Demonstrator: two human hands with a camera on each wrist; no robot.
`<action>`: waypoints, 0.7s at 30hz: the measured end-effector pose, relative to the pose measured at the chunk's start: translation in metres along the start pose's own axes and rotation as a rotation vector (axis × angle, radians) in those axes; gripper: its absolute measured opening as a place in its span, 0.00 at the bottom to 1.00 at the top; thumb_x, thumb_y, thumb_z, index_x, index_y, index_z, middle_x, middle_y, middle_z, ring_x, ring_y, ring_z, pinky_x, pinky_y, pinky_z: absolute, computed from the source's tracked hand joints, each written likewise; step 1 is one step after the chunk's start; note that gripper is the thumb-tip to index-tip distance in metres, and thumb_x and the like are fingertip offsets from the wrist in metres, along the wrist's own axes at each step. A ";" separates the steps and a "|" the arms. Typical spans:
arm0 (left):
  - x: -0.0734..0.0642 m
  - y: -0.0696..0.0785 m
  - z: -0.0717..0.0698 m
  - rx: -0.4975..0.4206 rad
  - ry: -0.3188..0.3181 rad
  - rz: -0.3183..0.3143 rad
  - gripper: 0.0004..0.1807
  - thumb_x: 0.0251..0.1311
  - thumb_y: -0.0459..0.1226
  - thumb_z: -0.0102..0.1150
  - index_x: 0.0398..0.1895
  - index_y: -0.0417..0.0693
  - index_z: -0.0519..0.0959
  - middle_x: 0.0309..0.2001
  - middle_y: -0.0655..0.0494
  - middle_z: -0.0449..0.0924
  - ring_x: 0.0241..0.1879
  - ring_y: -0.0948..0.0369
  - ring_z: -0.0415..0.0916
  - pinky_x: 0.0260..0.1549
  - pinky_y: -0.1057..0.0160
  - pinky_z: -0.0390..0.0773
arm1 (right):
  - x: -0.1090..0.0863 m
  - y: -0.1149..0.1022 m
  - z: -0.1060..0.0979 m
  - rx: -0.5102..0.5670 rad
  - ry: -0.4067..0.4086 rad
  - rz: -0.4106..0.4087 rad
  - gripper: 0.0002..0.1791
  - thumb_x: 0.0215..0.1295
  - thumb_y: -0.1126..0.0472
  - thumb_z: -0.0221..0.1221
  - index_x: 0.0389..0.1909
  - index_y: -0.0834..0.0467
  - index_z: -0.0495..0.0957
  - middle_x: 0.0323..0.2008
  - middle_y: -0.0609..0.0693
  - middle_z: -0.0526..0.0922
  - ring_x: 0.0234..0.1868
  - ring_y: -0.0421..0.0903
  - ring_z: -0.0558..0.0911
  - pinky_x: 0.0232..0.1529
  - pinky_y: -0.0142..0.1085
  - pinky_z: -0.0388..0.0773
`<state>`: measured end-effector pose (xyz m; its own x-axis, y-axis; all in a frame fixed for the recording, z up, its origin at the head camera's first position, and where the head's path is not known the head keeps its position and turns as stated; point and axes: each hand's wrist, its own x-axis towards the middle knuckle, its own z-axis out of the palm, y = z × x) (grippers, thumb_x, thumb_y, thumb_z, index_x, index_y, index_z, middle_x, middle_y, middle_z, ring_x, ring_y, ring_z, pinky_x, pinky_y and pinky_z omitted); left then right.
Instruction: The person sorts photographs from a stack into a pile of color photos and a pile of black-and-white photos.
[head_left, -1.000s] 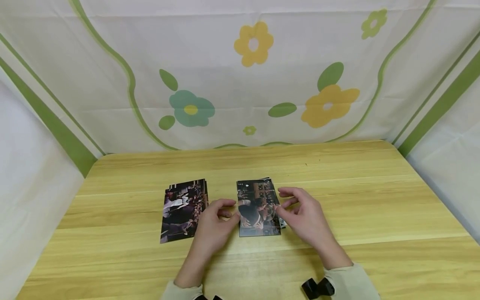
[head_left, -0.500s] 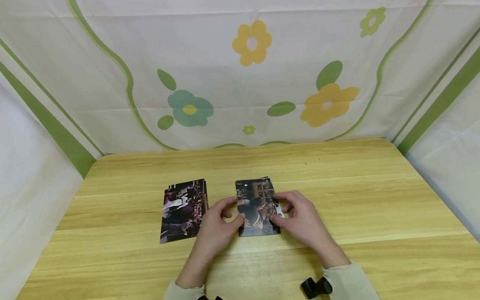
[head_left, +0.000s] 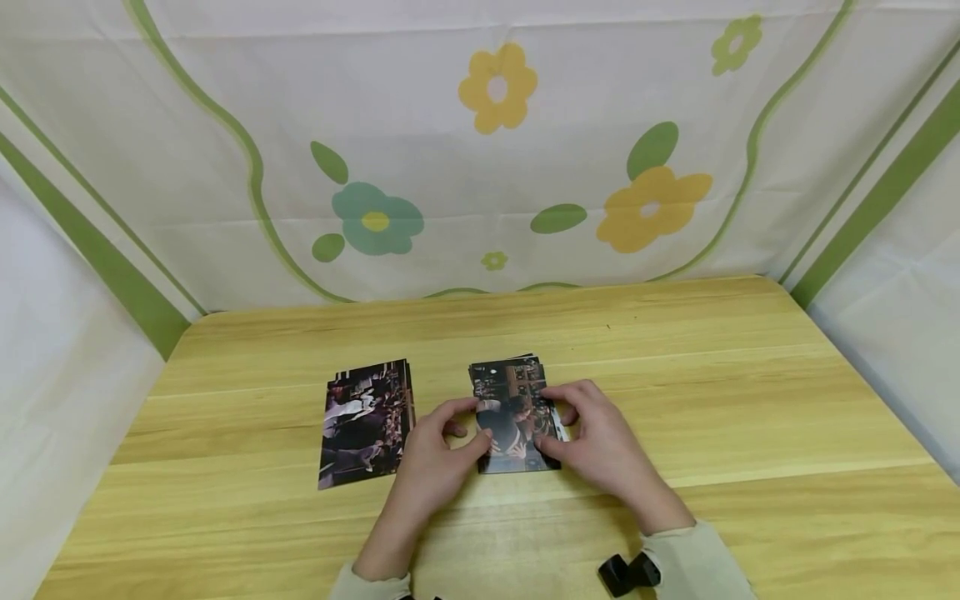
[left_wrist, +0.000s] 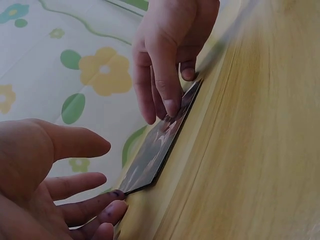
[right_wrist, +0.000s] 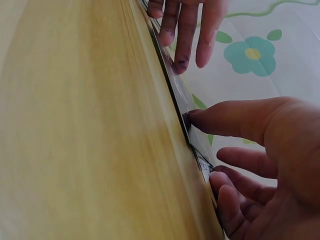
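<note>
A stack of photos (head_left: 512, 421) lies on the table between my hands. Its top print shows people in a dim hall, and the prints beneath stick out unevenly. My left hand (head_left: 438, 454) is at the stack's left side; in the left wrist view a fingertip (left_wrist: 119, 194) touches its corner while the thumb stays apart. My right hand (head_left: 596, 437) holds the stack's right side. In the right wrist view its thumb (right_wrist: 197, 120) rests on the top print, with bent fingers at the edge.
A second stack of photos (head_left: 366, 425) lies to the left, beside my left hand. The wooden table (head_left: 712, 392) runs back to a white cloth (head_left: 450, 150) printed with flowers. More white cloth borders both sides.
My right hand has moved left, bringing its thumb and fingers onto the right side of the photo stack. My left thumb has shifted slightly right. The other stack stays put.
</note>
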<state>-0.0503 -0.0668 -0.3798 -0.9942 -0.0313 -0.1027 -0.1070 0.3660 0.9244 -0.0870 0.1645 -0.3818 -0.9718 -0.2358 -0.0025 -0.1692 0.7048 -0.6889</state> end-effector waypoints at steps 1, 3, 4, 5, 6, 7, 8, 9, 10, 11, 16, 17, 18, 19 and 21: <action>0.000 0.000 0.000 -0.007 -0.001 -0.004 0.25 0.62 0.38 0.74 0.63 0.47 0.84 0.50 0.47 0.85 0.46 0.56 0.77 0.38 0.64 0.75 | 0.000 0.000 0.000 -0.002 -0.001 0.000 0.35 0.54 0.58 0.80 0.65 0.55 0.82 0.54 0.51 0.81 0.43 0.42 0.76 0.39 0.32 0.75; -0.001 0.000 0.000 -0.025 -0.002 -0.009 0.25 0.62 0.38 0.74 0.63 0.47 0.84 0.51 0.47 0.85 0.46 0.56 0.78 0.37 0.65 0.75 | 0.000 0.000 0.000 -0.008 -0.004 0.001 0.35 0.54 0.58 0.80 0.66 0.54 0.82 0.54 0.51 0.81 0.43 0.42 0.76 0.39 0.32 0.75; -0.001 0.000 0.000 -0.037 -0.003 -0.015 0.25 0.62 0.38 0.74 0.63 0.47 0.84 0.51 0.46 0.85 0.46 0.56 0.78 0.37 0.65 0.76 | 0.000 0.000 0.000 -0.010 -0.006 0.001 0.35 0.55 0.59 0.80 0.66 0.55 0.82 0.54 0.50 0.81 0.42 0.42 0.76 0.39 0.32 0.75; -0.001 0.000 0.000 -0.051 -0.002 -0.021 0.25 0.62 0.37 0.74 0.64 0.47 0.84 0.52 0.46 0.85 0.46 0.57 0.78 0.37 0.65 0.77 | 0.000 -0.001 0.000 -0.012 -0.007 0.003 0.35 0.55 0.59 0.80 0.66 0.54 0.82 0.54 0.50 0.81 0.42 0.42 0.76 0.39 0.32 0.75; -0.001 0.000 0.000 -0.071 -0.003 -0.030 0.25 0.62 0.37 0.74 0.64 0.46 0.84 0.53 0.45 0.86 0.45 0.57 0.79 0.37 0.65 0.78 | 0.001 0.000 0.000 -0.014 -0.009 0.003 0.35 0.55 0.59 0.80 0.66 0.54 0.82 0.54 0.50 0.81 0.42 0.42 0.76 0.39 0.32 0.75; -0.001 0.000 0.001 -0.093 -0.004 -0.039 0.26 0.62 0.37 0.74 0.65 0.46 0.83 0.53 0.44 0.86 0.44 0.57 0.80 0.36 0.65 0.79 | 0.001 0.000 0.000 -0.015 -0.010 0.004 0.35 0.55 0.59 0.80 0.66 0.54 0.82 0.54 0.50 0.81 0.42 0.42 0.76 0.39 0.32 0.75; -0.001 0.001 0.000 -0.112 -0.004 -0.046 0.26 0.62 0.36 0.74 0.65 0.45 0.83 0.54 0.44 0.86 0.43 0.57 0.80 0.36 0.65 0.80 | 0.001 0.000 0.000 -0.017 -0.011 0.006 0.35 0.55 0.59 0.80 0.66 0.54 0.82 0.53 0.50 0.81 0.43 0.42 0.76 0.40 0.32 0.75; -0.001 0.001 0.000 -0.128 -0.005 -0.055 0.27 0.62 0.36 0.74 0.65 0.45 0.82 0.55 0.44 0.86 0.42 0.57 0.81 0.36 0.65 0.81 | 0.001 -0.001 0.000 -0.018 -0.011 0.007 0.35 0.55 0.59 0.80 0.66 0.54 0.82 0.53 0.50 0.81 0.43 0.42 0.76 0.40 0.33 0.75; -0.001 0.001 0.000 -0.143 -0.006 -0.064 0.27 0.62 0.36 0.74 0.66 0.44 0.82 0.55 0.43 0.86 0.41 0.57 0.81 0.35 0.65 0.81 | 0.000 -0.001 0.000 -0.017 -0.012 0.006 0.35 0.56 0.58 0.80 0.66 0.54 0.82 0.53 0.50 0.81 0.43 0.42 0.76 0.40 0.33 0.75; -0.001 0.001 0.000 -0.153 -0.005 -0.069 0.27 0.62 0.35 0.74 0.66 0.44 0.82 0.55 0.43 0.86 0.39 0.57 0.81 0.34 0.65 0.81 | 0.000 -0.001 0.000 -0.016 -0.013 0.007 0.35 0.55 0.58 0.80 0.66 0.54 0.82 0.53 0.50 0.81 0.43 0.42 0.76 0.40 0.33 0.75; -0.001 0.003 0.002 -0.178 0.028 -0.084 0.24 0.63 0.34 0.73 0.63 0.44 0.84 0.51 0.43 0.88 0.38 0.58 0.82 0.34 0.65 0.81 | 0.000 -0.001 0.000 -0.019 -0.017 0.015 0.35 0.56 0.58 0.80 0.66 0.53 0.81 0.53 0.49 0.81 0.43 0.41 0.76 0.41 0.34 0.75; -0.001 0.003 0.002 -0.184 0.039 -0.084 0.23 0.62 0.33 0.73 0.62 0.44 0.85 0.50 0.43 0.88 0.40 0.58 0.83 0.35 0.65 0.81 | 0.000 -0.001 0.000 -0.022 -0.017 0.017 0.35 0.56 0.58 0.80 0.67 0.53 0.81 0.53 0.49 0.80 0.43 0.41 0.76 0.41 0.34 0.75; -0.002 0.003 0.002 -0.191 0.050 -0.083 0.22 0.62 0.32 0.72 0.61 0.44 0.86 0.51 0.44 0.89 0.42 0.58 0.84 0.37 0.65 0.82 | 0.000 -0.001 0.001 -0.025 -0.017 0.019 0.36 0.56 0.58 0.80 0.67 0.53 0.81 0.53 0.49 0.80 0.43 0.41 0.76 0.41 0.34 0.75; -0.002 0.004 0.002 -0.198 0.060 -0.081 0.21 0.63 0.32 0.72 0.60 0.45 0.86 0.51 0.44 0.89 0.43 0.57 0.84 0.38 0.66 0.82 | 0.001 -0.001 0.001 -0.029 -0.017 0.020 0.36 0.55 0.58 0.80 0.67 0.53 0.81 0.53 0.48 0.80 0.43 0.41 0.76 0.42 0.34 0.75; -0.002 0.005 0.003 -0.212 0.074 -0.075 0.19 0.63 0.32 0.72 0.58 0.45 0.87 0.54 0.45 0.89 0.47 0.58 0.84 0.41 0.66 0.82 | 0.001 -0.001 0.002 -0.032 -0.014 0.018 0.36 0.55 0.58 0.80 0.67 0.52 0.81 0.52 0.48 0.80 0.43 0.41 0.76 0.43 0.34 0.75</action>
<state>-0.0485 -0.0624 -0.3761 -0.9805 -0.1217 -0.1546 -0.1728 0.1569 0.9724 -0.0875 0.1628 -0.3825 -0.9723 -0.2324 -0.0252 -0.1573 0.7302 -0.6648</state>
